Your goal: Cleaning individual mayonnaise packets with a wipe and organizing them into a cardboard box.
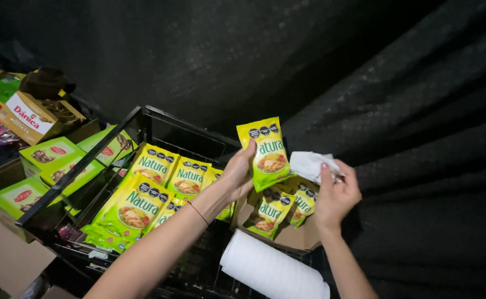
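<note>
Head view, centre of frame: left hand (237,174) grips a yellow-green sauce pouch (269,152) by its left edge, fingers closed on it, pouch upright and raised above the cardboard box (295,235).
Head view, right of centre: right hand (336,194) is closed around a crumpled white paper towel (309,163), held just beside the raised pouch, at its right edge.
Step in hand: judged to be the wiping of one pouch, towel brought up against it.
Next move calls for: a steady hold on the pouch edge while the towel passes over its face; the pouch is soft and may fold.
Pouch condition: glossy, flat, intact; no dirt discernible at this size.
Head view, lower centre: white paper roll (273,271) lies in front of the box; more pouches sit inside the box.
Head view, left of centre: black wire crate (143,119) holds a row of like pouches (137,202).
Head view, upper left: green cartons (49,155) stacked beside the crate.
</note>
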